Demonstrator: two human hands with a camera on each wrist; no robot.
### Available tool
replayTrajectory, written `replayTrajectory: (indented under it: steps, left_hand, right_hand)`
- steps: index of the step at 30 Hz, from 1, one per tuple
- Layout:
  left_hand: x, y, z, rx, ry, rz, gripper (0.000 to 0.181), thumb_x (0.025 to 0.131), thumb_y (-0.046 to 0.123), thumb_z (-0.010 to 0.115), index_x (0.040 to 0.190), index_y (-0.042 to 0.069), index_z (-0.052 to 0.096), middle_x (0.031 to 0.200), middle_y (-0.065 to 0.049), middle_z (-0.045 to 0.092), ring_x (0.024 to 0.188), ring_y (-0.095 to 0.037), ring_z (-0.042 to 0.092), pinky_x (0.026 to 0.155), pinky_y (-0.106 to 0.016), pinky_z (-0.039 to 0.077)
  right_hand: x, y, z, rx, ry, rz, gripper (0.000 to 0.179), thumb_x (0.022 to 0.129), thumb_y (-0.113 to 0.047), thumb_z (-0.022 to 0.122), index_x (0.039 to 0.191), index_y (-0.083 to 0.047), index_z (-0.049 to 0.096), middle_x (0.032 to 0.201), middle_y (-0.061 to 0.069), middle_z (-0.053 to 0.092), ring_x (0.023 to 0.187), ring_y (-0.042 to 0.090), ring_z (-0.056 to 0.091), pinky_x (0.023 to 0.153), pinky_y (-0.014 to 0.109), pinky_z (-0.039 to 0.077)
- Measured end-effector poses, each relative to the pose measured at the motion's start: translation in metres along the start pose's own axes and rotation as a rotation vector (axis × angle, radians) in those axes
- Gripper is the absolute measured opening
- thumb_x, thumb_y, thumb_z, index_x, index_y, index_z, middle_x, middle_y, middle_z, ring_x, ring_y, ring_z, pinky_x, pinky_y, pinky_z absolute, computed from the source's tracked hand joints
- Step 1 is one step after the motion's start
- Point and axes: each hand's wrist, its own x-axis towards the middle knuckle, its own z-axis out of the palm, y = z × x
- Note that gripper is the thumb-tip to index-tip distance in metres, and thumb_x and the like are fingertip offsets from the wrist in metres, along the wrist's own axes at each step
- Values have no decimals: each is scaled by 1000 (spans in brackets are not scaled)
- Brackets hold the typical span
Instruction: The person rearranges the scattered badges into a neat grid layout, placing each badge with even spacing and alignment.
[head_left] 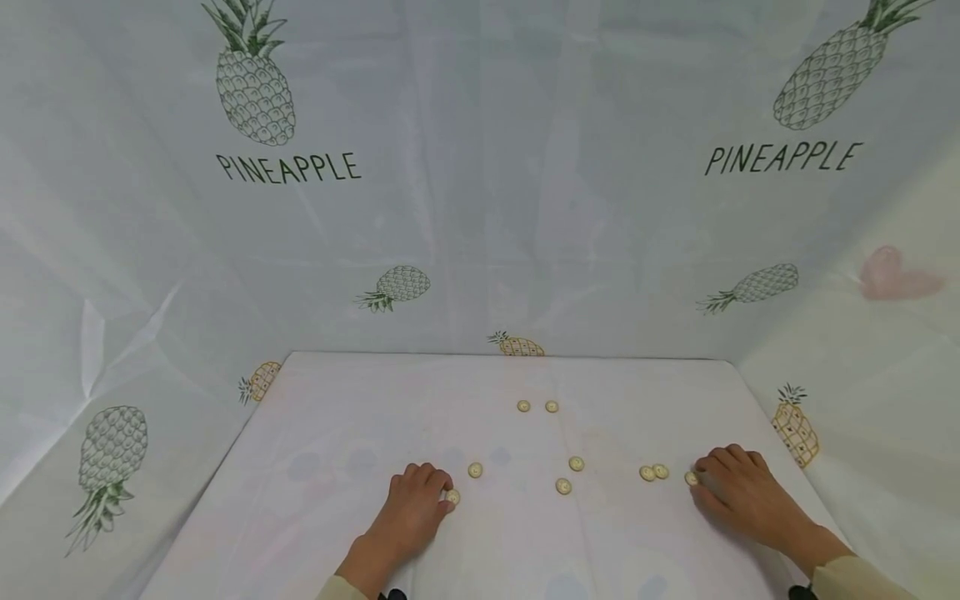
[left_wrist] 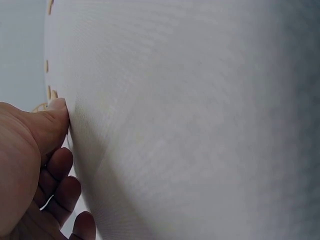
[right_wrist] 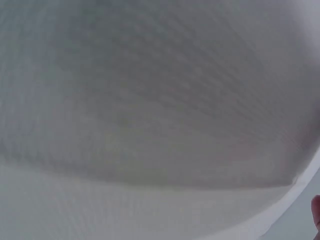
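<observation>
My left hand (head_left: 411, 507) is low on the white tabletop, its thumb and forefinger pinching a pale yellow round button (head_left: 453, 497). In the left wrist view the thumb and curled fingers of that left hand (left_wrist: 30, 160) meet the table surface. Across the table, at the right, my right hand (head_left: 738, 492) pinches another button (head_left: 691, 478) at its fingertips. Just left of it, two buttons (head_left: 647, 473) lie touching. A single button (head_left: 476, 470) lies a little beyond the left hand. Only a sliver of finger (right_wrist: 316, 212) shows in the right wrist view.
Two buttons (head_left: 563, 486) lie near the table's middle, and two more buttons (head_left: 523, 406) farther back. A white cloth (head_left: 480, 167) printed with pineapples hangs behind the table (head_left: 375, 392) and along both its sides.
</observation>
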Motion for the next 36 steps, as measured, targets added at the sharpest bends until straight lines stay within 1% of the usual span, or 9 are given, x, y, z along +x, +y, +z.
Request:
replayTrajectory:
  steps: [3, 6, 11, 16, 22, 25, 27, 32, 36]
  left_hand:
    - [1, 0, -1, -3, 8, 6, 21, 98, 32, 76, 112, 21, 66, 109, 5, 60, 101, -17, 51, 82, -41, 42]
    - [2, 1, -1, -5, 16, 11, 21, 97, 32, 76, 112, 21, 66, 109, 5, 61, 101, -17, 52, 83, -41, 42]
    - [3, 0, 1, 3, 27, 13, 21, 97, 31, 77, 111, 21, 66, 109, 5, 61, 100, -17, 52, 82, -40, 42]
    - [2, 2, 1, -3, 13, 0, 21, 97, 32, 77, 111, 21, 66, 109, 5, 61, 100, -16, 51, 82, -39, 42]
    - [1, 2, -1, -17, 19, 8, 22, 96, 31, 77, 112, 20, 66, 109, 4, 61, 101, -18, 52, 82, -40, 42]
    - [1, 1, -1, -3, 22, 2, 22, 97, 31, 77, 112, 20, 66, 109, 5, 61, 101, -17, 51, 82, -40, 42]
    - [1, 1, -2, -1, 25, 0, 22, 96, 31, 77, 111, 20, 66, 108, 5, 60, 100, -17, 51, 82, -40, 41]
    - [0, 1, -2, -16, 31, 8, 22, 96, 29, 78, 110, 20, 66, 108, 5, 60, 100, -18, 51, 81, -40, 40]
    - [-1, 1, -2, -11, 35, 15, 22, 96, 30, 78, 110, 20, 65, 108, 5, 60, 100, -18, 50, 80, -39, 40]
  right_hand:
    - [0, 1, 3, -5, -16, 2, 20, 88, -28, 81, 102, -18, 71, 103, -5, 64, 100, 22, 55, 81, 47, 41]
    - [0, 1, 2, -2, -56, 35, 19, 90, -30, 80, 103, -19, 71, 104, -5, 64, 101, 22, 55, 82, 47, 41]
    - [3, 0, 1, 22, -78, 62, 20, 91, -30, 81, 103, -19, 72, 103, -6, 64, 101, 21, 55, 83, 47, 42]
    - [7, 0, 1, 38, -96, 78, 20, 90, -30, 82, 102, -18, 72, 100, -6, 65, 98, 22, 56, 82, 47, 43]
    - [4, 0, 1, -14, -40, 50, 23, 81, -30, 90, 96, -20, 75, 96, -7, 67, 95, 20, 57, 79, 45, 44]
    - [4, -1, 0, 4, -14, 41, 22, 80, -27, 90, 95, -20, 76, 94, -9, 66, 93, 18, 55, 77, 42, 42]
    - [6, -2, 0, 20, -28, 52, 21, 82, -27, 90, 96, -20, 76, 95, -10, 65, 93, 17, 55, 77, 41, 42]
    - [9, -1, -2, 65, -113, 107, 20, 86, -29, 87, 100, -19, 76, 98, -8, 66, 96, 20, 57, 79, 44, 43]
    - [10, -1, 0, 77, -122, 116, 19, 86, -29, 87, 99, -20, 75, 98, -9, 66, 96, 20, 57, 79, 44, 43]
